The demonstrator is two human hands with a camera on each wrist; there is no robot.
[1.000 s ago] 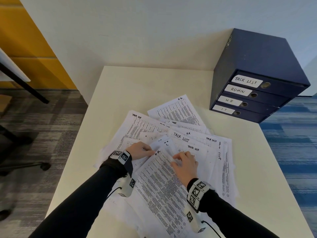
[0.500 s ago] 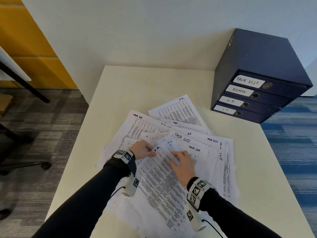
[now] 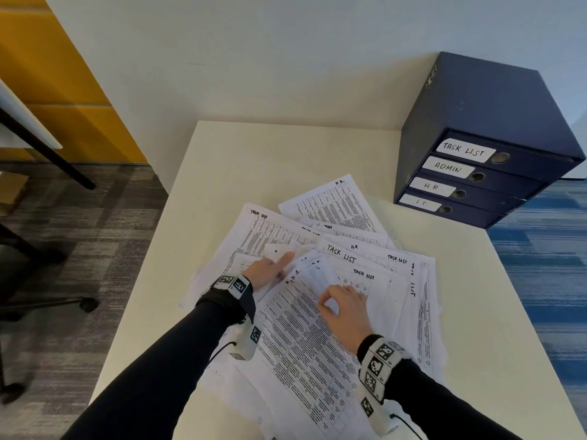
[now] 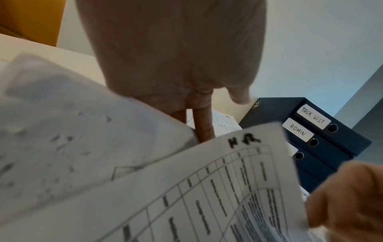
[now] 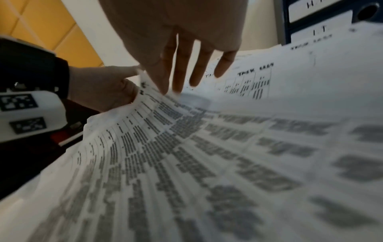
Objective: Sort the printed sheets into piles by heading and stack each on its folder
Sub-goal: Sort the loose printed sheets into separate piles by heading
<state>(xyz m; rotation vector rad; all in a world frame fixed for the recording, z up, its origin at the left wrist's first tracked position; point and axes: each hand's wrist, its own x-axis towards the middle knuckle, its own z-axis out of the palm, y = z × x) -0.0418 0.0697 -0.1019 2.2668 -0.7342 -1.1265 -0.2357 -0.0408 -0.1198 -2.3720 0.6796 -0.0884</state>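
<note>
Printed sheets lie fanned over the cream table (image 3: 254, 160), headed TASK LIST (image 3: 341, 253), H.R. and ADMIN. The large H.R. sheet (image 3: 301, 338) lies on top nearest me, its top edge raised (image 4: 228, 188). My left hand (image 3: 270, 271) has its straight fingers (image 4: 204, 129) slid under that sheet among the papers, with the thumb stretched out on top. My right hand (image 3: 336, 304) pinches the H.R. sheet's top edge (image 5: 165, 147) between thumb and forefinger. Several dark blue folders (image 3: 476, 100) are stacked at the table's far right corner, labelled TASK LIST, ADMIN, H.R. and I.T.
Another H.R. sheet (image 3: 336, 204) lies at the far end of the fan, close to the folders. Bare table shows beyond the papers and along the right side. Left of the table are a chair base (image 3: 85, 304) and a black desk leg (image 3: 47, 147).
The H.R. sheet's top edge has come up off the pile. My left thumb has stretched out away from me, and my right hand has drawn back slightly while pinching the edge.
</note>
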